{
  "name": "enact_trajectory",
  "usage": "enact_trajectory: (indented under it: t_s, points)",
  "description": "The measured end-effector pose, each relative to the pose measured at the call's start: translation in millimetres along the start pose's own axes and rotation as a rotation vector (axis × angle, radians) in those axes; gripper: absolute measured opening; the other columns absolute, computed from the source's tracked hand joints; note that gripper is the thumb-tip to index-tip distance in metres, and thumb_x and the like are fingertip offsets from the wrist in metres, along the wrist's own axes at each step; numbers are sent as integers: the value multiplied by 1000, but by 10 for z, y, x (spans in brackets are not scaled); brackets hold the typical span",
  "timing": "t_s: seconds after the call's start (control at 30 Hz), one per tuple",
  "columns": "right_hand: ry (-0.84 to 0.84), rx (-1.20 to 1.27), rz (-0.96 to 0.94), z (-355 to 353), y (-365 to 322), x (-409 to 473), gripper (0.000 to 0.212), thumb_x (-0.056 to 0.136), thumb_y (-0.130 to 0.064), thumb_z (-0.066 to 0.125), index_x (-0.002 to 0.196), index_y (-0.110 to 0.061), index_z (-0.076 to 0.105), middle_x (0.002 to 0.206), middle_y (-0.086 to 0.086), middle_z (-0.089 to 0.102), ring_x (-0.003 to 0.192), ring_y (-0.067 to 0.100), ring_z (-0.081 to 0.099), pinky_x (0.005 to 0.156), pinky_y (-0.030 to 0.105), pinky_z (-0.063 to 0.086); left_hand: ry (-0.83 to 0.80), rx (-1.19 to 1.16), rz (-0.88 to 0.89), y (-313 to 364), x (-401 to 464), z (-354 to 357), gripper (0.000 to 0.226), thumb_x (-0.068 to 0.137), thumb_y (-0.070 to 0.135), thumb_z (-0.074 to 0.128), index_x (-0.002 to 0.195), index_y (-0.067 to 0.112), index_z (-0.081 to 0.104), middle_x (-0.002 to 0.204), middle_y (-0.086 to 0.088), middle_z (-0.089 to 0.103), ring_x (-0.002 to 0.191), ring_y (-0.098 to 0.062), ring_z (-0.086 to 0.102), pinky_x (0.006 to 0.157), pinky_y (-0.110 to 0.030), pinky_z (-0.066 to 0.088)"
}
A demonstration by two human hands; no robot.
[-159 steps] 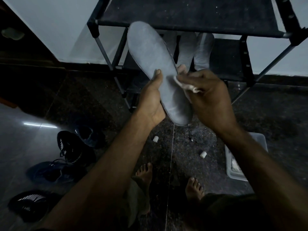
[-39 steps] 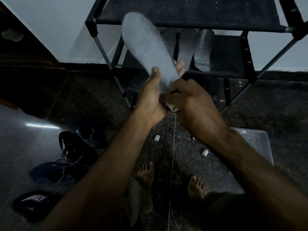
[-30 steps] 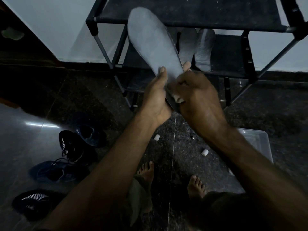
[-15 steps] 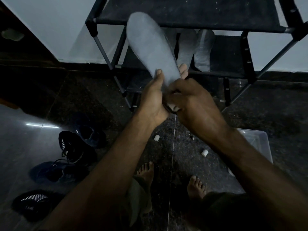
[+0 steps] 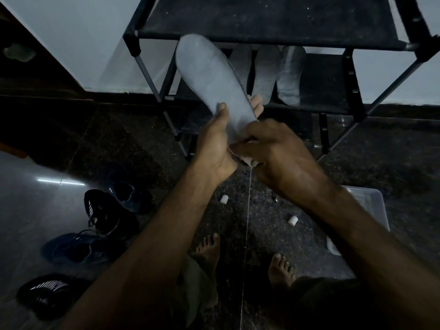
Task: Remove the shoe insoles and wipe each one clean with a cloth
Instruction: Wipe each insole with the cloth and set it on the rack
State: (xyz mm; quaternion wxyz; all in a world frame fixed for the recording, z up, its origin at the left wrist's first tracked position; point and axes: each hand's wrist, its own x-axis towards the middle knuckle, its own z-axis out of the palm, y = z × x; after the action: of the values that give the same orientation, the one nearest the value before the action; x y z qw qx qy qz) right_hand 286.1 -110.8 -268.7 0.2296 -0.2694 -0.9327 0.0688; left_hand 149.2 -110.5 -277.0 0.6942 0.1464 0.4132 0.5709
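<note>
While the heel gets wiped, the insole [image 5: 212, 77] stands toe-up in front of the shoe rack [image 5: 266, 36].
Left hand [image 5: 214, 148] is wrapped round the lower half, thumb on the face; right hand [image 5: 278, 153] is bunched on the cloth [image 5: 251, 161] at the heel. Best bet: brace firmly, short strokes off the edge, then flip and do the back.

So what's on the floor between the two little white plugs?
Head view: only bare speckled floor and a thin pale line lie between the left plug and right plug.
</note>
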Motion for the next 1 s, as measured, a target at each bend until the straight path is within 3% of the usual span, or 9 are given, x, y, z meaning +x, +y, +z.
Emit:
enact_trajectory:
  t_s: [0.13,0.2,0.33,0.4,0.5,0.67,0.73,0.87,1.0]
  points:
    - [114,0,178,10,162,-16,29,75,0,73,100,-13,75,95,9,65,80,33,58,66,43,49,-59,-14,11,12,-12,27,60,104,46,14,139,7,44,142,-5,49,133,-17,45,100,-30,45]
    - [160,-35,230,31,114,17,26,75,-1,75,100,-11,75,96,11,65,79,34,58,65,43,50,-62,-3,-47,-36,-16,77,64,103,49,17,144,6,38,148,-10,44,137,-23,41,93,-31,47]
    - [81,-26,50,85,-2,22,25,71,3,72,93,-9,74,95,10,65,81,31,57,64,41,47,-45,39,-2,-76,3,53,59,104,46,17,130,7,54,134,-2,59,117,-11,59,91,-24,53]
    - [99,31,61,76,40,3,23,77,-3,71,98,-12,75,96,7,66,84,27,58,65,39,46,-55,-2,-16,-30,-9,36,59,104,47,15,132,9,51,143,-6,51,125,-13,53,98,-28,49]
    - [310,370,304,33,132,-21,19,89,-14,64,104,-8,74,97,6,68,86,18,63,71,32,53,-145,-55,-52,2,-36,52,62,103,50,16,136,8,48,147,-11,45,129,-22,49,107,-38,41]
    - [425,768,664,-26,193,-29,20,89,-5,65,99,-20,73,82,-17,70,75,2,66,65,19,51,-64,21,96,8,-18,47,56,106,40,15,130,5,52,129,-3,62,116,-11,59,102,-26,44]
    - [352,809,718,-25,158,-26,17,90,-8,65,98,-19,73,80,-12,73,73,7,69,62,23,55,-76,21,123,30,-11,47,56,106,40,14,135,5,47,140,-5,53,124,-8,53,103,-26,43]
    - [280,896,718,-49,61,-13,10,90,-15,68,98,-13,73,79,13,73,70,32,70,59,50,58,-127,-10,146,43,-13,33,52,106,40,14,122,13,54,139,-1,52,129,-8,49,103,-29,43]
    - [348,894,754,-64,53,12,9,86,-11,70,96,-11,72,81,6,73,68,23,71,55,42,60,-129,-40,179,2,13,21,52,105,41,17,134,9,47,142,-5,50,130,-14,50,109,-35,40]
